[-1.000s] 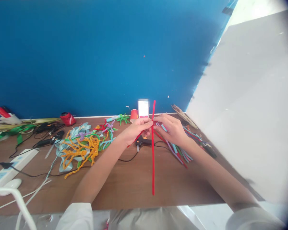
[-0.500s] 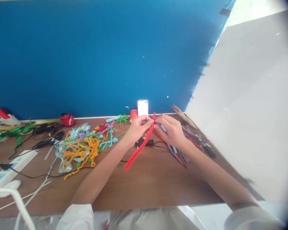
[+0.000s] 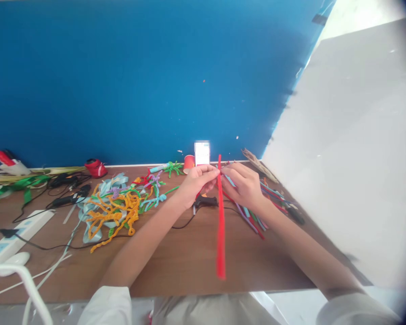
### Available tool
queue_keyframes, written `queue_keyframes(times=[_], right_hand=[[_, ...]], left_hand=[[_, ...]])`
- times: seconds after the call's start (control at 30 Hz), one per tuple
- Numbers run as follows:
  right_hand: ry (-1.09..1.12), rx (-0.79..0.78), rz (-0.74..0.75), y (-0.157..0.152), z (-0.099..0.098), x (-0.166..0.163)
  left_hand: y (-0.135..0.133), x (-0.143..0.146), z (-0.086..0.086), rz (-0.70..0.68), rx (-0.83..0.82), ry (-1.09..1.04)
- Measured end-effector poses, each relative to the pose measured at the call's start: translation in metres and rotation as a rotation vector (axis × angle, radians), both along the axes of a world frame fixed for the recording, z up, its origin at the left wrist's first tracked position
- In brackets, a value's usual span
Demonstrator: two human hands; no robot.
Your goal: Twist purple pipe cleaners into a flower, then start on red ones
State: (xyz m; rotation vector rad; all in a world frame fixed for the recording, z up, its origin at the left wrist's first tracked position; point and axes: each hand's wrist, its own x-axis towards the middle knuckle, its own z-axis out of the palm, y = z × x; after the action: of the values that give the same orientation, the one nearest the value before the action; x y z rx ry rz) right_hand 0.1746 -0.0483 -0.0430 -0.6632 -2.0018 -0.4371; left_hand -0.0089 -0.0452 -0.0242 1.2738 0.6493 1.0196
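Between my two hands is a red pipe cleaner, its long end pointing down toward me and a short end sticking up past my fingertips. My left hand pinches it from the left with thumb and forefinger. From the right, my right hand closes its fingers on it at nearly the same spot. Beneath and beside the right hand lies a bundle of loose pipe cleaners in red, purple, blue and green. A black-handled glue gun rests on the table behind the left hand, partly covered.
On the brown table, an orange twisted pipe cleaner bunch lies over pale blue ribbon. A lit phone and a red cup stand against the blue wall. At left is a white power strip with cables.
The red pipe cleaner's long end has swung from pointing lower left to hanging nearly straight toward me. Both hands stay in almost the same place.
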Motion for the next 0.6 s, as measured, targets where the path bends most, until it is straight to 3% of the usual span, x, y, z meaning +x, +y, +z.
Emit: queue_keyframes(times=[0.33, 0.6], right_hand=[[-0.045, 0.070, -0.028, -0.007, 0.004, -0.006], [0.026, -0.061, 0.026, -0.002, -0.002, -0.004]], left_hand=[[-0.005, -0.001, 0.006, 0.033, 0.045, -0.005], [0.006, -0.007, 0.001, 0.001, 0.047, 0.107]])
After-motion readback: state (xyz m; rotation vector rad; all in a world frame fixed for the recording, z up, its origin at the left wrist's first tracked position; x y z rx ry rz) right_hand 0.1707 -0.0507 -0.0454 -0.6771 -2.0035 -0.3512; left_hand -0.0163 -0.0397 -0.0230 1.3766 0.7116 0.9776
